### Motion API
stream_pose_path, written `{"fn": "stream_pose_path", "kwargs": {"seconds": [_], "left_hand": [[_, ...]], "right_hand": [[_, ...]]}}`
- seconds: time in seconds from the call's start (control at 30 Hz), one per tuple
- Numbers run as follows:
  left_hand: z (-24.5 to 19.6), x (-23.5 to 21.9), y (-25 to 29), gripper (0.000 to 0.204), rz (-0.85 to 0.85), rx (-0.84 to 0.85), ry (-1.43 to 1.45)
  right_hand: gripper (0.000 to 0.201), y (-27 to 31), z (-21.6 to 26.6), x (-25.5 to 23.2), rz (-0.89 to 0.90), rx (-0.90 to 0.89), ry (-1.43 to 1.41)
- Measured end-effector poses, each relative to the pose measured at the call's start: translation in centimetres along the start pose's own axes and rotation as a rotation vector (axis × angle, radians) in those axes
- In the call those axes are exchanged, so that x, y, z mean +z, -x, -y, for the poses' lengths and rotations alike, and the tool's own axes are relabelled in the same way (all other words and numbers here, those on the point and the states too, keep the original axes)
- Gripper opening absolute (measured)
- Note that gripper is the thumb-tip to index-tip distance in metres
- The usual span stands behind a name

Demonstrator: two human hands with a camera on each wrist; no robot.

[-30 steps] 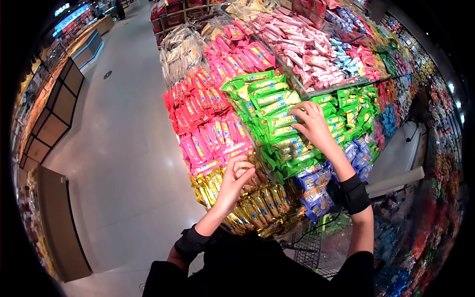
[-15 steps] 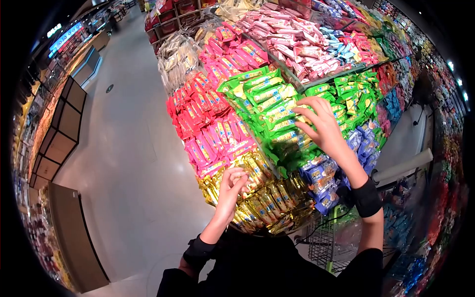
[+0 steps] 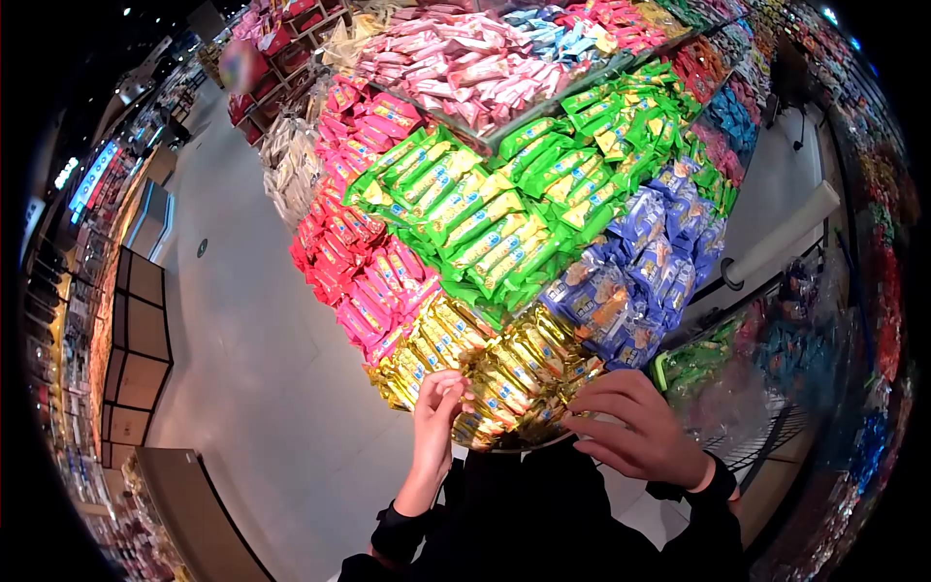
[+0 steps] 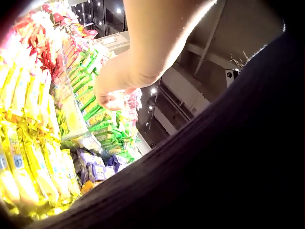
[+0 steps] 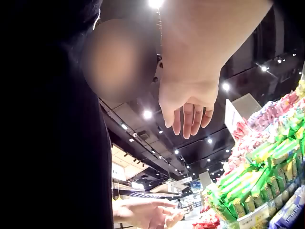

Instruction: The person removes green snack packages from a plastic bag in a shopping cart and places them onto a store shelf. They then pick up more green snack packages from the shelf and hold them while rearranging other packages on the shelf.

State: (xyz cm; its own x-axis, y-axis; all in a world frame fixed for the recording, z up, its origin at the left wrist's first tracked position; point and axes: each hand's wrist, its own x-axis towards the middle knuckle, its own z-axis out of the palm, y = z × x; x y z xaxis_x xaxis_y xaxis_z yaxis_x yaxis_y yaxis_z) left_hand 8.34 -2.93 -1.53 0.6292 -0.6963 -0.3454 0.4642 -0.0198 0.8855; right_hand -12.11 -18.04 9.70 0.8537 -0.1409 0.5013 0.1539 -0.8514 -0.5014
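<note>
Several bands of wrapped snack bars were stacked on the sloping display (image 3: 543, 97): pale pink at the top, then green packets (image 3: 485, 233) beside red and pink ones (image 3: 359, 262), with purple packets (image 3: 630, 262) to one side and the gold packets (image 3: 485, 364) in the lowest band, closest to the person. A wire shopping cart (image 3: 766, 427) stood just beside the stack, on the person's right. Both hands were down at the near edge of the gold band, apart from each other. The left hand (image 3: 433, 407) had its fingertips on the gold packets and seemed to pinch or nudge one, though the head view was too small to tell whether it actually held a packet, and the left wrist view showed only fingers curled close to the wrappers. The right hand (image 3: 635, 427) hovered just off the front of that band with fingers loosely spread, and in the right wrist view those fingers hung straight and held nothing. I judged the step in hand to be tidying or picking through the gold row, with the green rows above left alone. The next move, as I judged it, called for a firm hold on a single gold packet without dragging its slippery neighbours off the front edge, the right hand steadying the row.
</note>
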Motion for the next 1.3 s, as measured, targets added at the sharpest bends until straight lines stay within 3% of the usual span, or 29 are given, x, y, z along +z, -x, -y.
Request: {"fn": "stream_pose_path", "kwargs": {"seconds": [0.3,0.37,0.5,0.6,0.63,0.7,0.77,0.83,0.9,0.93,1.0,1.03,1.1,1.13,1.17,1.27,1.3], "left_hand": [[4.6,4.3,4.8,0.01,0.022,-0.141,-0.105],[5.2,5.1,6.0,0.01,0.051,-0.089,-0.116],[8.1,4.8,7.5,0.012,0.095,-0.139,-0.172],[10.1,5.7,9.1,0.012,0.207,-0.184,-0.175],[10.9,6.2,9.4,0.012,0.258,-0.184,-0.181],[13.0,6.9,10.2,0.013,0.316,-0.191,-0.193],[16.3,7.6,10.8,0.012,0.414,-0.205,-0.241],[21.0,7.9,10.7,0.017,0.494,-0.186,-0.317],[23.8,9.9,11.3,0.029,0.584,-0.162,-0.417],[24.9,11.0,11.9,0.033,0.627,-0.071,-0.492],[26.7,13.4,12.2,0.052,0.722,0.133,-0.649],[27.2,14.7,12.3,0.067,0.752,0.221,-0.754],[29.1,17.1,11.8,0.079,0.772,0.511,-0.891],[29.7,18.4,11.6,0.079,0.751,0.52,-0.894],[30.3,19.7,11.5,0.083,0.719,0.592,-1.006],[33.7,23.2,10.4,0.089,0.683,0.734,-1.25],[35.2,24.6,9.3,0.092,0.698,0.814,-1.38]], "right_hand": [[0.02,9.3,-4.3,5.0,-0.101,0.258,-0.021],[0.019,11.8,-3.6,6.3,-0.101,0.308,0.005],[0.016,17.6,-1.2,6.4,-0.178,0.396,0.002],[0.014,23.1,1.1,5.5,-0.245,0.672,0.111],[0.014,25.5,1.6,5.5,-0.244,0.683,0.132],[0.018,31.3,2.8,5.8,-0.409,0.985,0.221],[0.022,38.2,3.5,5.5,-0.549,1.128,0.39],[0.022,45.0,4.1,4.9,-0.984,1.356,0.21],[0.037,55.9,3.1,4.8,-1.141,1.53,0.205],[0.037,58.2,2.4,4.0,-1.148,1.512,0.207],[0.064,60.7,0.6,2.4,-1.327,1.764,0.135],[0.064,61.4,-1.0,1.6,-1.331,1.745,0.128],[0.088,62.5,-5.7,-0.3,-1.413,1.977,0.009],[0.094,66.7,-9.9,0.6,-1.4,1.876,0.153],[0.092,66.4,-11.8,0.5,-1.407,1.737,0.284],[0.079,66.3,-16.8,0.5,-1.475,1.605,0.254],[0.07,68.2,-18.6,1.6,-1.384,1.581,0.595]]}}
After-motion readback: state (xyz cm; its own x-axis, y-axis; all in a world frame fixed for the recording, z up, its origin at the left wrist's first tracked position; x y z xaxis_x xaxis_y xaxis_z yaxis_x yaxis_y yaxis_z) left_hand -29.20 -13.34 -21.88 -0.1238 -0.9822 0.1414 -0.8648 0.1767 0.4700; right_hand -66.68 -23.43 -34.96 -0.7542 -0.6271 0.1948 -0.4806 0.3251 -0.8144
